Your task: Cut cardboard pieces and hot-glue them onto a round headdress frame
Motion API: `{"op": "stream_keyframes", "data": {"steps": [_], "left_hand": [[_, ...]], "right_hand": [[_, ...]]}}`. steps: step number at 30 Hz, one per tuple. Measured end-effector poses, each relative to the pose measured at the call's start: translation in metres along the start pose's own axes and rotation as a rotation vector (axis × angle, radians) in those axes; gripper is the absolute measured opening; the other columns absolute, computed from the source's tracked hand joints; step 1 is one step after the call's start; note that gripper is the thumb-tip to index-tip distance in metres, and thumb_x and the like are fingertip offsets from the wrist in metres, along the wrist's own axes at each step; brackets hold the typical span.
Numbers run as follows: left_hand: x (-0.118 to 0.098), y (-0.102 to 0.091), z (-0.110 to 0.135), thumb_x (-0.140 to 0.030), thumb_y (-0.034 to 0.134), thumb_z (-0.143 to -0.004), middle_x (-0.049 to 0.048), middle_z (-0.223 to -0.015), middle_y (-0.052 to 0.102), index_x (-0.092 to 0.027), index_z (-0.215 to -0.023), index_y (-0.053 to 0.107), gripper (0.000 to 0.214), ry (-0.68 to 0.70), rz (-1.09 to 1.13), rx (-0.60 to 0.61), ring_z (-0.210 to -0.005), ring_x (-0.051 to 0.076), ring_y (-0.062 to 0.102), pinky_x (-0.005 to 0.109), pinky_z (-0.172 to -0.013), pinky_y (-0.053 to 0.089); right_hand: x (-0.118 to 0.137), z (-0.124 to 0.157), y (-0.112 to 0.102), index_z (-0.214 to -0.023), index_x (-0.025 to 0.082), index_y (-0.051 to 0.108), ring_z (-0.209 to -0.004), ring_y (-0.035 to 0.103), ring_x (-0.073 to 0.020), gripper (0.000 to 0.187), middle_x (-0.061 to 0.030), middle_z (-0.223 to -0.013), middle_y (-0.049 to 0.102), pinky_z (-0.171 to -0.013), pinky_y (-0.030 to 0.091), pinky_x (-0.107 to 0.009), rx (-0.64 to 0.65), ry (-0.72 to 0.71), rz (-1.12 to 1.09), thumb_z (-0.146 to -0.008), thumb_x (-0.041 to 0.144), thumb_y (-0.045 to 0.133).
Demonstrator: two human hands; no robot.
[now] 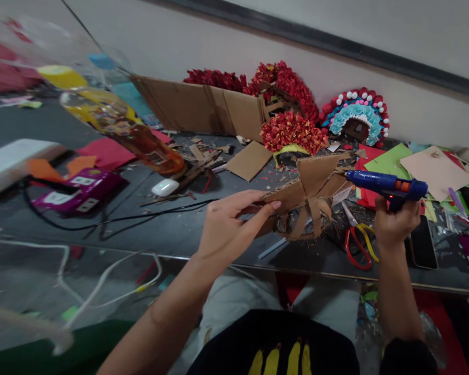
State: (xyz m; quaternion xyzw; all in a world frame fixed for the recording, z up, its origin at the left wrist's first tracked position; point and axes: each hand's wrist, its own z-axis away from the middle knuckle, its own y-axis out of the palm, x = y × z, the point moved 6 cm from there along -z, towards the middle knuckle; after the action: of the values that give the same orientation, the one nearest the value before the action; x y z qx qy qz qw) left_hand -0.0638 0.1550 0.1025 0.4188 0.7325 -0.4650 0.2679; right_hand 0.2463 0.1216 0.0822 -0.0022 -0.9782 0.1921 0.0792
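My left hand (pixel 234 221) pinches the left edge of a cardboard frame (pixel 307 190), thumb on the near side, and holds it up over the table. The frame is built from crossed strips with a rounded, cage-like lower part. In my right hand (pixel 396 224) is a blue hot glue gun (pixel 379 181), its small orange light lit. The nozzle points left and is close to the upper right strip of the frame; whether it touches I cannot tell. Scissors (pixel 359 247) with red and yellow handles lie beneath, between the frame and my right hand.
Headdress-like pieces in red (pixel 293 133) and turquoise (pixel 355 117) stand by the wall. A tilted bottle (pixel 121 127), a purple power strip (pixel 82 190) and a white mouse (pixel 164 187) are left. Coloured paper (pixel 433 166) and a phone (pixel 422 242) lie right. Black cables cross the table.
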Motion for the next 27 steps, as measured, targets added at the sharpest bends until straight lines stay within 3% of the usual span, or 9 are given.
{"op": "stream_keyframes", "data": {"steps": [4,10,15,27], "left_hand": [[0.000,0.000,0.000,-0.035,0.064,-0.072,-0.0006,-0.072,0.072,-0.020,-0.068,0.068,0.016,0.017,-0.020,-0.005,-0.060,0.013,0.065,0.021,-0.057,0.054],[0.001,-0.002,-0.001,-0.038,0.065,-0.072,0.0021,-0.076,0.073,-0.021,-0.070,0.069,0.018,0.016,-0.056,-0.001,-0.062,0.015,0.066,0.024,-0.060,0.056],[-0.001,0.000,-0.003,-0.041,0.063,-0.074,0.0029,-0.075,0.073,-0.020,-0.071,0.069,0.022,0.042,-0.033,0.021,-0.061,0.015,0.066,0.023,-0.056,0.056],[-0.004,0.000,-0.002,-0.040,0.061,-0.075,0.0026,-0.075,0.073,-0.020,-0.072,0.069,0.022,0.033,-0.057,0.033,-0.062,0.015,0.066,0.023,-0.060,0.056]], "right_hand": [[-0.001,-0.002,-0.001,-0.103,0.015,0.055,-0.079,0.061,-0.0289,0.050,-0.0136,-0.086,0.061,-0.069,0.048,-0.040,0.012,0.003,0.041,-0.075,0.057,0.055],[0.008,-0.006,-0.006,-0.100,0.017,0.055,-0.075,0.061,-0.0260,0.047,-0.0104,-0.082,0.061,-0.068,0.048,-0.038,-0.024,-0.144,0.030,-0.075,0.057,0.058],[0.011,-0.009,-0.008,-0.091,0.019,0.057,-0.066,0.060,-0.0219,0.043,-0.0063,-0.075,0.059,-0.065,0.048,-0.035,-0.011,-0.181,-0.003,-0.075,0.058,0.058],[0.021,-0.009,-0.011,-0.097,0.019,0.059,-0.074,0.060,-0.0225,0.034,-0.0090,-0.082,0.060,-0.069,0.046,-0.034,0.000,-0.292,-0.005,-0.080,0.049,0.056]]}}
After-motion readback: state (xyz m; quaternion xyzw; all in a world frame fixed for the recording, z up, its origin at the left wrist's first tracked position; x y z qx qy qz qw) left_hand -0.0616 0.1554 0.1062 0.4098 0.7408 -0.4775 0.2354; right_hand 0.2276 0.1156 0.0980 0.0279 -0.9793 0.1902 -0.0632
